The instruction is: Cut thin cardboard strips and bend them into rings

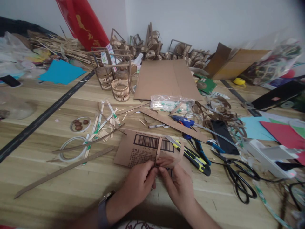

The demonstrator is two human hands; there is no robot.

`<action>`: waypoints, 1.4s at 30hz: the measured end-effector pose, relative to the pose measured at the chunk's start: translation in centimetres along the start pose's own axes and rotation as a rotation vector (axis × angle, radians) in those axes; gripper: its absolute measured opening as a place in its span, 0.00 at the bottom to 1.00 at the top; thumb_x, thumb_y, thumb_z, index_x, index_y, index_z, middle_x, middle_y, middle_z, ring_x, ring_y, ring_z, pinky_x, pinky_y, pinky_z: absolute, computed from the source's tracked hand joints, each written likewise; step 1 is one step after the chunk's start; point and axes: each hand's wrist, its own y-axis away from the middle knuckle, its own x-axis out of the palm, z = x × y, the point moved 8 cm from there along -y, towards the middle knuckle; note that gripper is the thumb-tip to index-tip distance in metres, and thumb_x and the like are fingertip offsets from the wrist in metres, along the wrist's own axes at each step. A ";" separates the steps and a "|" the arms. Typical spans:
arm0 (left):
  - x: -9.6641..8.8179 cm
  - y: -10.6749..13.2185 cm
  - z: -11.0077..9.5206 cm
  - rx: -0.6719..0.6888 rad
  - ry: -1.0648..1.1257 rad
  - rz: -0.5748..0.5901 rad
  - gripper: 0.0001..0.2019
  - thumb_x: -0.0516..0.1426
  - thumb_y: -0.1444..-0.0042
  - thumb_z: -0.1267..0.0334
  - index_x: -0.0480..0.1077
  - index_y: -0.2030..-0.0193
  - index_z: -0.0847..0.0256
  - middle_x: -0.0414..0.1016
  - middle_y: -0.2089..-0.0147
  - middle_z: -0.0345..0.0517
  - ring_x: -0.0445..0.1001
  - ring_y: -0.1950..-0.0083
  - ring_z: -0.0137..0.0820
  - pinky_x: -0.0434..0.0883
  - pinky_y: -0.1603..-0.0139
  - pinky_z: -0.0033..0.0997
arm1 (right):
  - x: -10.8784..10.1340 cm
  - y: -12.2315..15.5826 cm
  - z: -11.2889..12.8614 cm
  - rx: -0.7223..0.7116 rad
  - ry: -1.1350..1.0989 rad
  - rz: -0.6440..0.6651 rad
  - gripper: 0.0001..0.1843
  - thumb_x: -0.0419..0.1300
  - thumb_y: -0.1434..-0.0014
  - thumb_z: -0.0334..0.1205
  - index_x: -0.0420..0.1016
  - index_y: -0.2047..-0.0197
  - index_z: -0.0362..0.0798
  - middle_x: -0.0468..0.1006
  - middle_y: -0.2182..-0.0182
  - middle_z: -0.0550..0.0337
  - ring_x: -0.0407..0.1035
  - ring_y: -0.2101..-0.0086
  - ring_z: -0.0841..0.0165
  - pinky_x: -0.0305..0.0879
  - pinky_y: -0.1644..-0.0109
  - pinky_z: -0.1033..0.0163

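Observation:
Over a printed cardboard piece [138,148], both of my hands come together on a thin brown cardboard strip [159,147]. My left hand [140,178] pinches it between thumb and fingers; a watch is on that wrist. Close beside it, my right hand [177,183] is closed on the same strip, which curls up in a loop past the fingers. The exact spot where the fingertips meet is partly hidden. Just right of the hands lies a yellow and black utility knife [193,157], its blade end on the cardboard.
Black-handled scissors [238,178], a blue glue gun [184,122] and a phone [224,136] lie at the right. Tape rolls, small sticks and long cardboard strips [64,171] lie left. Small stick baskets [120,90] stand behind, beside a large cardboard sheet [164,79].

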 end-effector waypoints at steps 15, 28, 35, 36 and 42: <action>0.0 0.1 -0.5 0.048 0.032 0.009 0.14 0.46 0.32 0.59 0.62 0.70 0.57 0.73 0.77 0.41 0.73 0.74 0.30 0.63 0.69 0.26 | -0.3 0.0 -0.8 0.104 -0.051 0.010 0.05 0.57 0.33 0.38 0.74 0.62 0.52 0.82 0.67 0.57 0.78 0.66 0.64 0.74 0.63 0.61; 0.1 0.0 -0.4 0.005 0.003 0.021 0.14 0.47 0.34 0.59 0.60 0.71 0.56 0.74 0.77 0.41 0.73 0.73 0.31 0.62 0.69 0.27 | -0.4 0.0 -0.8 0.108 -0.056 -0.001 0.08 0.56 0.33 0.42 0.75 0.62 0.51 0.82 0.69 0.56 0.78 0.67 0.64 0.74 0.65 0.62; 0.1 0.1 -0.3 -0.020 -0.030 0.019 0.13 0.46 0.34 0.59 0.60 0.71 0.56 0.74 0.76 0.41 0.74 0.72 0.32 0.63 0.68 0.29 | -0.1 -0.3 -0.3 0.074 -0.047 0.007 0.08 0.55 0.32 0.41 0.75 0.62 0.52 0.81 0.69 0.58 0.77 0.69 0.65 0.75 0.65 0.62; 0.1 0.1 -0.3 -0.020 -0.028 0.020 0.13 0.46 0.34 0.59 0.60 0.71 0.56 0.74 0.75 0.41 0.74 0.72 0.32 0.63 0.68 0.29 | 0.0 -0.3 -0.3 0.070 -0.043 0.008 0.08 0.55 0.32 0.42 0.74 0.62 0.52 0.81 0.69 0.58 0.77 0.69 0.65 0.75 0.65 0.62; 0.2 0.0 -0.3 -0.024 -0.031 0.023 0.12 0.46 0.34 0.60 0.60 0.70 0.56 0.73 0.75 0.41 0.73 0.72 0.32 0.62 0.69 0.29 | 0.0 -0.4 -0.2 0.061 -0.039 0.030 0.07 0.56 0.33 0.40 0.73 0.64 0.52 0.81 0.70 0.58 0.77 0.69 0.66 0.74 0.66 0.64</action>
